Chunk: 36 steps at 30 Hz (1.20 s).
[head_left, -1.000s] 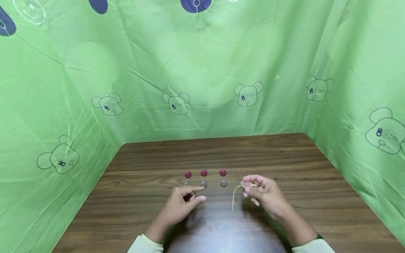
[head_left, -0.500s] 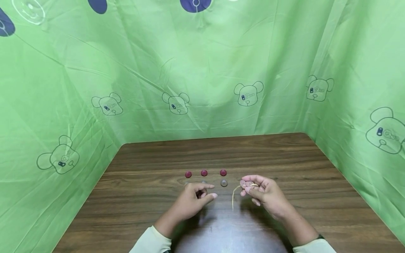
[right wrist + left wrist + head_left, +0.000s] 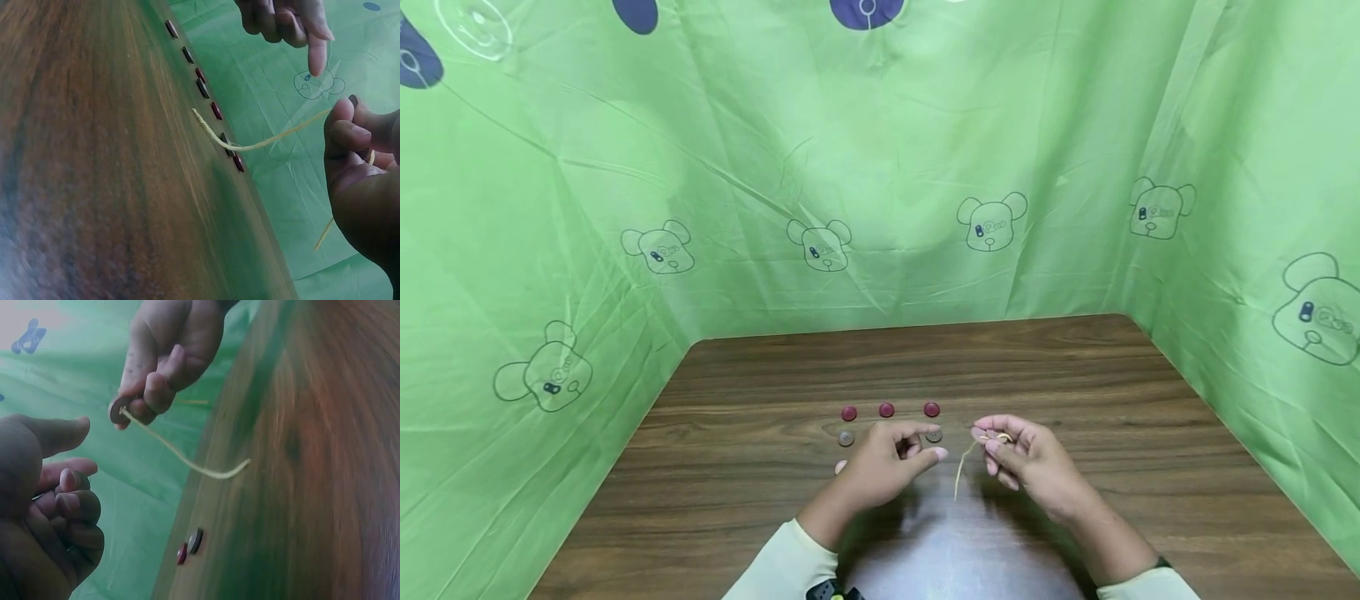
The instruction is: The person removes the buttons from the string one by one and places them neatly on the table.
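Observation:
Between the thumb and fingers of my right hand are pinched pinkish-brown buttons, with a yellow string through them. The string's free end hangs down on the left; in the left wrist view it curves away from the face of one button. My left hand hovers just left of the string, its thumb and index finger stretched out and apart, holding nothing. The right wrist view shows a second short string end below the right hand. Fingers hide part of the held buttons.
Three red buttons lie in a row on the wooden table. Nearer are grey-brown buttons, one partly behind the left fingertips. A pinkish button shows beside the left wrist. Green cloth surrounds the table.
My left hand has moved right, from over the grey-brown buttons towards the string, uncovering the left grey-brown button and the pinkish one. The right hand stays nearly in place, tilting the buttons slightly.

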### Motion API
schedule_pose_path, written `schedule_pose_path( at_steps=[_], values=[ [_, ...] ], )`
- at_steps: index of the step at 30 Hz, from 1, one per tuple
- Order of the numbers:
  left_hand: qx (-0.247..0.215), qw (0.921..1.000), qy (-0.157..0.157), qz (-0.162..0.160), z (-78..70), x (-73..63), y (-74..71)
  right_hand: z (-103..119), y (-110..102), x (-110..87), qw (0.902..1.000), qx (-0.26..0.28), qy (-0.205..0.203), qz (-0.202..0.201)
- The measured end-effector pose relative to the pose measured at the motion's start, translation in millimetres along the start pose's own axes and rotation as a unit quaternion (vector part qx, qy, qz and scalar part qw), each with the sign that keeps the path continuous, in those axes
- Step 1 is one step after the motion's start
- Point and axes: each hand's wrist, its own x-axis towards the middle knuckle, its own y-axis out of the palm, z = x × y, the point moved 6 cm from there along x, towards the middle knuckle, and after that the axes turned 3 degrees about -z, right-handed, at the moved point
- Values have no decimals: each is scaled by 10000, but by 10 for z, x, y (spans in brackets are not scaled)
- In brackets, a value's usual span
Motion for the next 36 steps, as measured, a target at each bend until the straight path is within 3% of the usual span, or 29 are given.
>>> schedule_pose_path(
  at_steps=[11, 23, 36],
  values=[
    [-518, 9969, -186, -571, 0, 74, 225, -24, -15, 1, 9995, -232, 113, -186],
    [-929, 9943, -293, -427, 54, 129, 401, -28, -11, 2, 9999, 0, 21, -151],
    [-758, 9956, -55, -546, 36, 111, 445, -18, 15, -2, 9996, -191, 2, -221]
  ],
)
